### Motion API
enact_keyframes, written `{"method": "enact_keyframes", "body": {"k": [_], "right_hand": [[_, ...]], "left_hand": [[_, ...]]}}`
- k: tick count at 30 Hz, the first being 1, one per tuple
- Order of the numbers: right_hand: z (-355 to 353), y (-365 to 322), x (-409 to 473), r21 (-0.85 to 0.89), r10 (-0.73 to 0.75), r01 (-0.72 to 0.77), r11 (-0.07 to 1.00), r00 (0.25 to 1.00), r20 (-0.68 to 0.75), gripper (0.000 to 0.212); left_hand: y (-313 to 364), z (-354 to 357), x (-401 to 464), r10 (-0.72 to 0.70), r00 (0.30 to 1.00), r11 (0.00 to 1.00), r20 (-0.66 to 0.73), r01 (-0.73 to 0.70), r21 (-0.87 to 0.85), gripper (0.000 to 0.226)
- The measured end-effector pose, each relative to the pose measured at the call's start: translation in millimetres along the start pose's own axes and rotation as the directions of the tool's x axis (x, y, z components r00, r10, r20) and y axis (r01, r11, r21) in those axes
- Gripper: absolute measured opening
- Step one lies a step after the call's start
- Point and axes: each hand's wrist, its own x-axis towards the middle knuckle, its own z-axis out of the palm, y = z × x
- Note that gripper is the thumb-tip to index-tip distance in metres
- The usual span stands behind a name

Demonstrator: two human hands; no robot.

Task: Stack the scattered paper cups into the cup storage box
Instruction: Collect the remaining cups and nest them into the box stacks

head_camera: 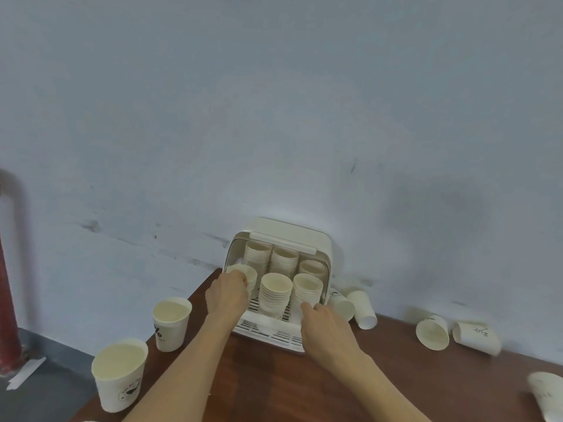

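Observation:
The cream cup storage box (292, 236) stands open against the wall with several stacks of paper cups (275, 292) inside. My left hand (227, 292) grips a paper cup (246, 272) at the box's front left corner. My right hand (324, 322) touches the base of the front right stack (307, 289), fingers curled; whether it grips is unclear. Loose cups stand upright at the left (172, 322) (120, 373). Others lie on their sides to the right of the box (362, 309) (432, 332) (476, 335).
The brown table (380, 376) ends at a slanted left edge near the upright cups. A red pipe (7, 300) rises from the grey floor at far left. Another cup (548, 394) lies at the right border. The blue-white wall sits directly behind the box.

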Motion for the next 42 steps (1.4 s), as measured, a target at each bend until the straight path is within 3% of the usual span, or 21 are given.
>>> {"method": "enact_keyframes", "body": {"k": [5,11,17,25,32,42], "right_hand": [[-9,-3,-12,0.024,0.011,-0.011,1.000,1.000,-0.001,0.024],[-32,-4,-33,0.051,0.046,-0.046,0.998,0.999,0.004,0.021],[-59,0,-74,0.143,0.133,-0.125,0.982,0.990,-0.048,0.029],[-90,23,-152,0.118,0.246,-0.235,0.965,0.965,-0.092,0.033],[-112,64,-219,0.130,0.345,-0.333,0.934,0.935,-0.079,0.031],[-116,123,-268,0.074,0.381,-0.381,0.922,0.925,0.011,0.032]], "left_hand": [[6,-10,-5,0.004,0.997,1.000,0.076,-0.006,0.028,0.027],[26,-34,-48,0.145,0.989,0.986,0.009,-0.143,-0.081,0.034],[61,-56,-111,0.330,0.944,0.912,0.003,-0.318,-0.259,0.038],[114,-77,-192,0.506,0.861,0.790,-0.049,-0.485,-0.375,0.033],[167,-66,-247,0.568,0.822,0.765,0.035,-0.512,-0.392,0.035],[214,-41,-292,0.499,0.852,0.830,0.158,-0.418,-0.368,0.040]]}}
